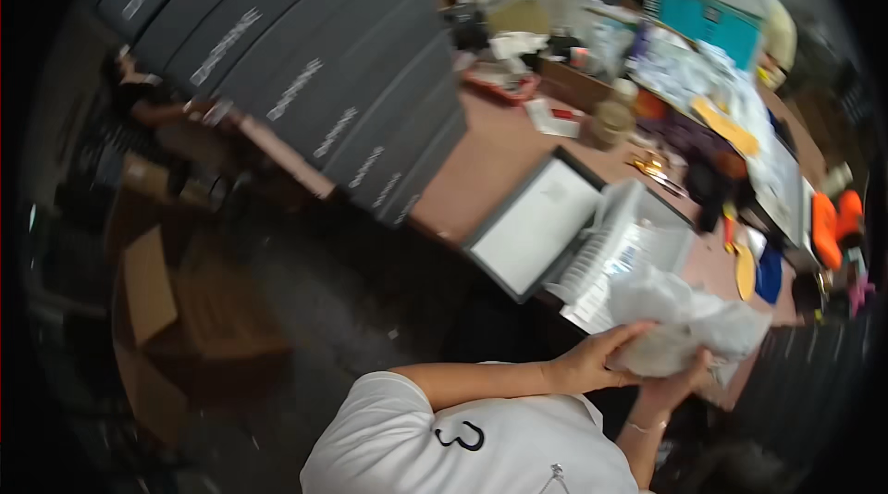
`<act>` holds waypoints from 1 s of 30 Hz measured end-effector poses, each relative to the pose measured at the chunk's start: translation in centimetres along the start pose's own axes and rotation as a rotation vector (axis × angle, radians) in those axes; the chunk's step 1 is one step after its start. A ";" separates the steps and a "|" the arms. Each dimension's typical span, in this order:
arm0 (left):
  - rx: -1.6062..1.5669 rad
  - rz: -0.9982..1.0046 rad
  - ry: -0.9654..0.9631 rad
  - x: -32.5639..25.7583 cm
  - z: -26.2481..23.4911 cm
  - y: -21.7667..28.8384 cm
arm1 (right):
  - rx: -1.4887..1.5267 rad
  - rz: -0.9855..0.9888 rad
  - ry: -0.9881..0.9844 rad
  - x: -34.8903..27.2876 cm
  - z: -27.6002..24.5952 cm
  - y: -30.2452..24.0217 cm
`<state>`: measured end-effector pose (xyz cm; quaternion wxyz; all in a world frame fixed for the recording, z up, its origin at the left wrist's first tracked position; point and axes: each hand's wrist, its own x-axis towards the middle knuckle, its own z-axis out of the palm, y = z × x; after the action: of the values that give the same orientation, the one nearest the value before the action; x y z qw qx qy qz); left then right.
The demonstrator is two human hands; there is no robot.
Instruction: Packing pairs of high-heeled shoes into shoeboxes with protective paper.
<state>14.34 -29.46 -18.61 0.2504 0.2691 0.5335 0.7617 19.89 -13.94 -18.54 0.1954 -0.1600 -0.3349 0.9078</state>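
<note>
Both hands hold a pale bundle (689,323), which looks like something wrapped in thin white tissue or foam; its contents are hidden. My left hand (590,362) grips the near left side, with the fingers curled against the wrapping. On the near right side, my right hand (673,385) supports it from below, and a thin bracelet circles that wrist. Just beyond the bundle lies an open box (661,230) with a white inside and crumpled white paper along its edge. Beside it on the left rests a shallow dark-rimmed tray or lid (536,226) with a white inside.
Tall stacked dark grey boxes (305,50) stand on the pink table (444,203) at the left. Clutter fills the far side: a jar (610,119), a red tray (499,82), a teal box (708,27), orange objects (826,230). Cardboard boxes (148,286) and another person (157,110) are at the left.
</note>
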 end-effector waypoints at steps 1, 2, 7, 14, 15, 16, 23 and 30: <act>0.194 0.022 -0.026 -1.0 -2.1 0.1 | -0.197 -0.132 0.035 0.9 -1.8 -0.7; 0.414 0.059 0.089 -2.6 -3.9 0.0 | -0.302 -0.235 0.095 2.0 -1.6 -1.1; -0.295 -0.684 0.605 -6.3 -9.4 -7.4 | -0.924 -0.126 -0.143 10.1 -4.7 3.0; -0.512 -0.656 0.554 -0.7 -10.4 -11.1 | -1.848 -0.110 -0.455 10.6 -3.7 11.0; -0.496 -0.483 0.675 -0.9 -9.3 -11.5 | -1.820 -0.023 -0.407 10.4 -2.9 10.1; -0.473 -0.306 0.781 -0.5 -8.1 -9.9 | -1.790 0.056 -0.350 10.6 -2.2 9.5; 0.633 0.392 0.321 -0.2 -6.9 -4.5 | -1.635 0.084 -0.400 9.5 -1.4 9.0; 0.452 0.138 0.258 -3.1 -10.7 -4.5 | -1.960 0.214 -0.625 8.9 -2.7 12.6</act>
<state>9.77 -37.43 -26.39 0.0614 0.2548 0.6980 0.6664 10.19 -17.15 -30.39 -0.1980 -0.0350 -0.9471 0.2502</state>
